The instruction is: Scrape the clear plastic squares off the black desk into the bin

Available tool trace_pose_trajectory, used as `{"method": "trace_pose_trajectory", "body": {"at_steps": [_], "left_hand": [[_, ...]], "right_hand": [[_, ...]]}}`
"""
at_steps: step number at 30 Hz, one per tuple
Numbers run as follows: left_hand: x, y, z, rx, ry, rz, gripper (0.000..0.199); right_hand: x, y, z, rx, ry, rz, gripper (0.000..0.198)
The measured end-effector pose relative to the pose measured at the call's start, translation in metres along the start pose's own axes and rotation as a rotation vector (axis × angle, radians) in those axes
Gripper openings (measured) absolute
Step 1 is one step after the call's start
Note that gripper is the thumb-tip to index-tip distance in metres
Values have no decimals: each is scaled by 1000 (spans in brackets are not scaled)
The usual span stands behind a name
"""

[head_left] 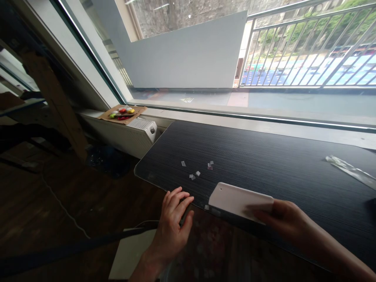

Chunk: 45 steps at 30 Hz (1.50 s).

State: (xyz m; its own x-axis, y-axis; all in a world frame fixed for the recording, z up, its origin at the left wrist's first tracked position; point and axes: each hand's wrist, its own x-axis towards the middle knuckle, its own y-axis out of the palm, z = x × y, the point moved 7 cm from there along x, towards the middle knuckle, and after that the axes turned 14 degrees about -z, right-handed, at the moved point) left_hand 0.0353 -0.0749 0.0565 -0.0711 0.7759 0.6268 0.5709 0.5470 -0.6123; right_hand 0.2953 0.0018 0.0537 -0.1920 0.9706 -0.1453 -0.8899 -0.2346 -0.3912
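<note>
Five small clear scraps (pixel 196 170) lie on the one dark table (pixel 264 156) — the right hand (pixel 282 219) pinches a single white, round-cornered card (pixel 239 201), while the left hand (pixel 173 223) rests with fingers spread, holding nothing.

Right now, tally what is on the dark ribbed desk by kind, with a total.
Small pale scraps: 6
Flat white rounded plastic panel, held by the right hand: 1
Clear plastic strip: 1
Total: 8

The left hand (pixel 173 221) rests flat at the table's near edge, fingers spread forward. The right hand (pixel 279 219) reaches leftward along that edge, fingers pinched closed.
</note>
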Motion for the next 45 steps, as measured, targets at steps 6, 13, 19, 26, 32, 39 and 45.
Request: {"method": "trace_pose_trajectory", "body": {"at_steps": [6, 13, 19, 26, 32, 39, 45], "left_hand": [[-1, -1, -1, 9, 9, -4, 32], [-1, 1, 0, 18, 5, 23, 31], [-1, 2, 0, 11, 5, 21, 31], [0, 0, -5, 14, 23, 7, 32], [-1, -1, 0, 29, 18, 24, 33], [0, 4, 3, 8, 14, 29, 31], [0, 2, -2, 27, 28, 14, 34]], "right_hand": [[0, 13, 5, 52, 16, -13, 40], [-11, 3, -9, 1, 14, -1, 41], [-14, -7, -9, 39, 30, -103, 39], [67, -13, 23, -247, -241, -364, 41], [65, -7, 18, -273, -270, -292, 38], [6, -10, -4, -183, -209, -148, 37], [17, -9, -18, 23, -67, -179, 48]]}}
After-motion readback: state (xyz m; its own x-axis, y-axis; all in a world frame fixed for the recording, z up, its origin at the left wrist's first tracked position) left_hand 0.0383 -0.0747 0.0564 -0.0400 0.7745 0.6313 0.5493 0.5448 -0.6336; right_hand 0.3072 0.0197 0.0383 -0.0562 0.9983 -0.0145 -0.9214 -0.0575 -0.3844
